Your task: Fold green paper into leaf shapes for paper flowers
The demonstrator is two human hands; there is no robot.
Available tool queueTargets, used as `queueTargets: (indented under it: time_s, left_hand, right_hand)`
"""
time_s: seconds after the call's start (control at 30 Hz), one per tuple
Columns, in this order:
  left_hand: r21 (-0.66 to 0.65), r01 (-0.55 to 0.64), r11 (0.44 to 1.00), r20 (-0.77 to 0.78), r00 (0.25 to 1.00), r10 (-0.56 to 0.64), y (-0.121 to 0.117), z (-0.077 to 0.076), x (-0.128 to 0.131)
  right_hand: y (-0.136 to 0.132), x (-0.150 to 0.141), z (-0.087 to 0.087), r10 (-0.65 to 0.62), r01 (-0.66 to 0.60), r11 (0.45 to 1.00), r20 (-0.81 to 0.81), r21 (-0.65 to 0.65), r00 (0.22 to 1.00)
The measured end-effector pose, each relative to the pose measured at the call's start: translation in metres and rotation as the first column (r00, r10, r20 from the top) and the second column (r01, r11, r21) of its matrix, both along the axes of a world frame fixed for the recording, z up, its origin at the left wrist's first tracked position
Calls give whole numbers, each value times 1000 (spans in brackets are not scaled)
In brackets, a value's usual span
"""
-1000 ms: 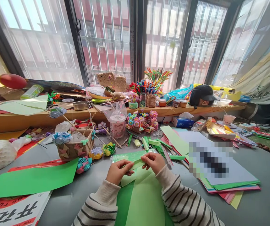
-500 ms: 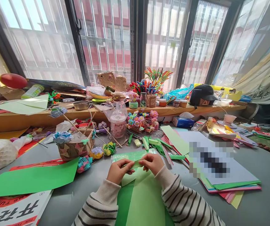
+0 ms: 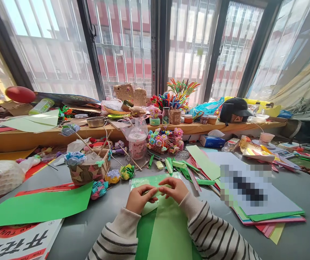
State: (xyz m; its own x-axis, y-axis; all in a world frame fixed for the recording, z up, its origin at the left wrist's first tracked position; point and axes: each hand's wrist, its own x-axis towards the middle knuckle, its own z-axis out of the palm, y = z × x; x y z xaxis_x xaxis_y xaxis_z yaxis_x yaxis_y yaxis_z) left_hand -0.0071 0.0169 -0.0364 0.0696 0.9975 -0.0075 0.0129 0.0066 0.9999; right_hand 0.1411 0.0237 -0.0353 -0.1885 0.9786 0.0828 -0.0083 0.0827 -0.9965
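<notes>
Near the table's middle, my left hand (image 3: pixel 142 198) and my right hand (image 3: pixel 175 189) meet fingertip to fingertip. Both are closed in a pinch on a small piece of light green paper (image 3: pixel 159 193), mostly hidden by the fingers. Below them lies a long light green paper sheet (image 3: pixel 169 231) on top of darker green paper (image 3: pixel 144 234). A smaller pale green piece (image 3: pixel 149 207) sits just under my left hand. Beyond the hands is a clear plastic sleeve (image 3: pixel 138 182) with green showing through it.
Folded green paper strips (image 3: pixel 180 164) and a ruler (image 3: pixel 194 180) lie past my right hand. A stack of coloured paper (image 3: pixel 274 213) is at right. At left stand a basket (image 3: pixel 90 173) with paper flowers and a lidded cup (image 3: pixel 138 146). A large green sheet (image 3: pixel 41 204) lies nearer.
My right hand's fingers have shifted slightly over the small paper, which shows less now. The whole view has moved a little, so things appear slightly farther right.
</notes>
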Motion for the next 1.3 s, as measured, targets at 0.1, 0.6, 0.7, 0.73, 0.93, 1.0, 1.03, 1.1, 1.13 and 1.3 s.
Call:
queueTargets:
  time_s: [0.1, 0.6, 0.7, 0.73, 0.93, 1.0, 1.03, 1.1, 1.13, 1.3]
  left_hand:
    - [-15, 20, 1000, -7, 1000, -21, 0, -1, 1]
    - [-134, 2, 991, 130, 991, 16, 2, 9, -6]
    - [-105, -60, 993, 92, 993, 70, 4, 7, -8]
    - [-97, -88, 991, 92, 991, 97, 5, 6, -10]
    - [-147, -132, 980, 202, 966, 160, 8, 3, -10]
    - [-155, -37, 987, 181, 981, 66, 6, 2, -5]
    - [-157, -4, 988, 163, 986, 30, 5, 2, -2]
    - [-154, -17, 988, 177, 983, 44, 4, 1, 0]
    - [-156, -37, 987, 186, 980, 66, 4, 1, 0]
    - [-137, -122, 983, 227, 962, 151, 7, -1, -6]
  right_hand:
    - [-4, -8, -1, -20, 19, 1000, 41, 12, 999]
    - [0, -1, 0, -95, 95, 995, -5, 32, 995]
    - [0, 0, -1, -89, 90, 995, -19, 32, 996]
    - [1, 0, -1, -97, 98, 995, -27, 29, 995]
    - [4, 2, -2, -197, 191, 980, -123, -64, 973]
    - [4, -2, -4, -191, 176, 979, -166, -101, 967]
    - [3, -4, -5, -177, 157, 981, -182, -117, 967]
    - [1, -10, -7, -133, 106, 984, -196, -142, 971]
    - [-1, -13, -8, -102, 73, 986, -193, -152, 976]
    - [-6, -18, -12, 50, -62, 988, -90, -138, 995]
